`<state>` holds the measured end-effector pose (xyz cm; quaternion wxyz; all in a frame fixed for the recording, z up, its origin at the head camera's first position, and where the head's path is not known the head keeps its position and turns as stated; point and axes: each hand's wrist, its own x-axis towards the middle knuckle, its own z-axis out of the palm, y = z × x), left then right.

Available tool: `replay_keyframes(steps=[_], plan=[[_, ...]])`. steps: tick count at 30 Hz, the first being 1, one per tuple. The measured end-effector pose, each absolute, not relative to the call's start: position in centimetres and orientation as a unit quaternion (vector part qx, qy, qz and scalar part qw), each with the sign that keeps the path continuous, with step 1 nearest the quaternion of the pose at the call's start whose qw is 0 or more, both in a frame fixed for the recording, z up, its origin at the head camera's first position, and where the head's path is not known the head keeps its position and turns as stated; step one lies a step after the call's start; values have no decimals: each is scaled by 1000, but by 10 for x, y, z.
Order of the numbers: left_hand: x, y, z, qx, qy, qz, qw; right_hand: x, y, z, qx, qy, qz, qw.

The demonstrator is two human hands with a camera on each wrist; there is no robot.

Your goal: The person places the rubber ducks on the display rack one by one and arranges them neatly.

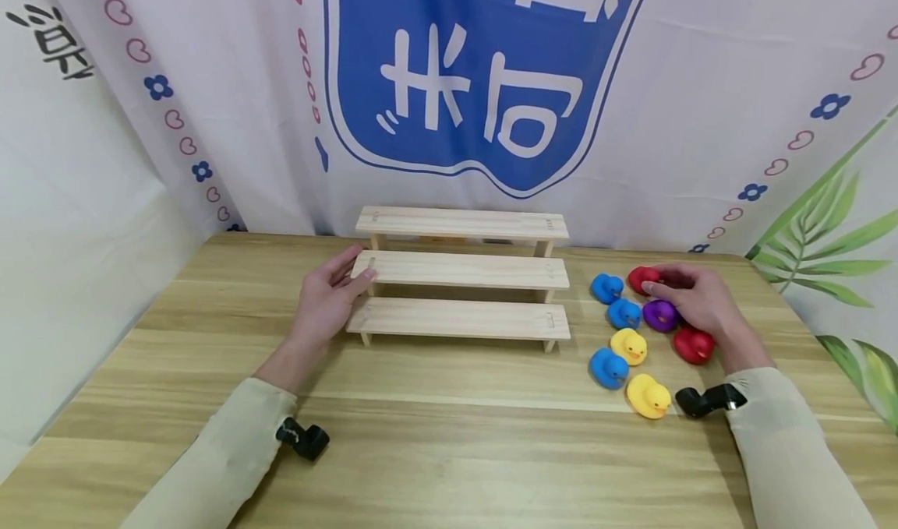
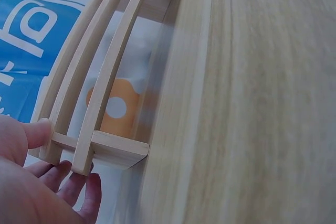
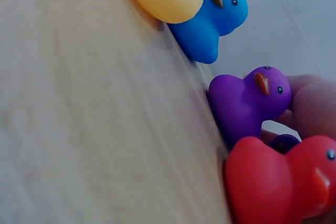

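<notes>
A three-tier wooden display stand [image 1: 459,269] stands on the table near the back. My left hand [image 1: 327,299] holds its left end, with the thumb on top of the middle tier [image 2: 86,82] and the fingers around the ends of the boards. To the right of the stand, my right hand [image 1: 694,295] pinches the rearmost red rubber duck [image 1: 640,280] between thumb and fingers. A purple duck [image 1: 660,315] and a second red duck [image 1: 694,345] sit under and beside that hand. In the right wrist view a dark purple shape [image 3: 284,142] is mostly hidden behind the nearer red duck [image 3: 262,182].
Blue ducks [image 1: 609,368] and yellow ducks [image 1: 648,396] sit close together between the stand and my right arm. Behind the table [image 1: 449,451] hangs a white cloth with a blue printed emblem [image 1: 477,69]. Small black cameras [image 1: 303,439] are strapped to both sleeves.
</notes>
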<state>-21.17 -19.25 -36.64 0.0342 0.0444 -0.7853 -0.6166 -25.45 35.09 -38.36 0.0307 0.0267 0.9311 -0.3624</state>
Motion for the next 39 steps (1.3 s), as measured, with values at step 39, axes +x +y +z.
replay_keyframes(steps=[39], plan=[[-209,-191,-366,51,-780,-622,42,-241,316,-344,31,907,-412,-77]])
